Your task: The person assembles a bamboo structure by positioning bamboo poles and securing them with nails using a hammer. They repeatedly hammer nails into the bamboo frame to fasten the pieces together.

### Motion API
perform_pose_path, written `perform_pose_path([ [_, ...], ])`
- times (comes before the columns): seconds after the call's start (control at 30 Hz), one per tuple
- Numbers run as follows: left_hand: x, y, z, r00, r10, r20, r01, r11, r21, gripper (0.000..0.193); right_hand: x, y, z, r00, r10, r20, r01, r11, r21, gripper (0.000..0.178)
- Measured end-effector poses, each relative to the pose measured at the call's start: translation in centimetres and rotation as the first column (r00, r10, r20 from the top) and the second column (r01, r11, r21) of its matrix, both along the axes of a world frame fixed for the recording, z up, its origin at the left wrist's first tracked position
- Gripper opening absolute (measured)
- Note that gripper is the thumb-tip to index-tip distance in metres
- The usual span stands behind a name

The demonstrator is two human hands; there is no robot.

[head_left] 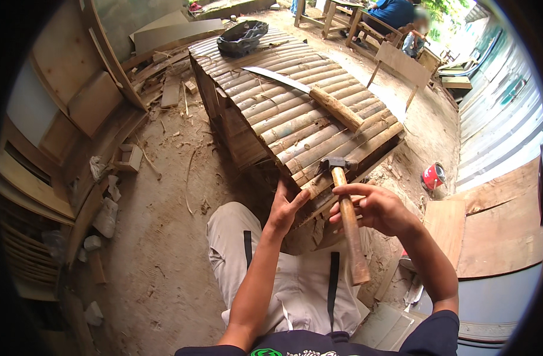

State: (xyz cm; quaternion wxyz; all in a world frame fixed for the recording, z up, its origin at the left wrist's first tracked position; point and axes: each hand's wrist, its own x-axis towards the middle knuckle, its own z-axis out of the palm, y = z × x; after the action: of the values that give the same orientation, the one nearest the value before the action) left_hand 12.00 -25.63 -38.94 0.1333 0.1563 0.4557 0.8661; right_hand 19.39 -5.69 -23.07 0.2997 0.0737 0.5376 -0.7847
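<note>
A low table topped with split-bamboo slats (289,121) stands before my knees. My left hand (283,207) grips its near end, with the thumb on the edge and the fingertips partly hidden. My right hand (378,209) loosely holds a hammer (350,228) by its wooden handle, between thumb and fingers. The hammer's dark metal head lies at the near edge of the slats, and the handle slants down toward my lap. Farther up the slats rests a big knife (337,108) with a thick wooden handle and a long pale blade.
A black plastic bag (242,38) sits at the table's far end. Right of the table is a red can (433,176). Wooden boards (500,222) lie along the right wall; furniture panels (93,104) stand at left. Wood scraps litter the dirt floor. People sit on benches far back.
</note>
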Motion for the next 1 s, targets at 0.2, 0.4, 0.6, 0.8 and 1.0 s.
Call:
perform_pose_path([
  [0.2,0.1,0.3,0.1,0.999,-0.016,0.047,0.012,0.996,0.093,0.073,0.5,-2.9,0.9,0.973,-0.162,-0.162,0.221,0.846,0.486,0.038],
  [0.4,0.3,0.1,0.7,0.997,-0.025,0.069,0.017,0.992,0.125,0.069,-0.7,-3.9,0.6,0.885,0.197,-0.422,0.299,0.456,0.838,0.052],
  [0.6,0.5,0.3,0.7,0.999,0.02,0.029,-0.024,0.992,0.122,0.066,-0.6,-4.9,0.0,0.775,0.389,-0.498,0.379,0.345,0.859,0.053],
  [0.8,0.1,-0.1,0.3,0.999,-0.034,0.04,0.028,0.99,0.139,0.071,-1.7,-4.9,2.6,0.766,0.526,-0.37,0.293,0.226,0.929,0.05],
  [1.0,0.2,0.0,0.5,0.998,-0.019,0.061,0.011,0.992,0.129,0.066,-3.7,-4.9,4.1,0.644,0.699,-0.31,0.294,0.148,0.944,0.038],
])
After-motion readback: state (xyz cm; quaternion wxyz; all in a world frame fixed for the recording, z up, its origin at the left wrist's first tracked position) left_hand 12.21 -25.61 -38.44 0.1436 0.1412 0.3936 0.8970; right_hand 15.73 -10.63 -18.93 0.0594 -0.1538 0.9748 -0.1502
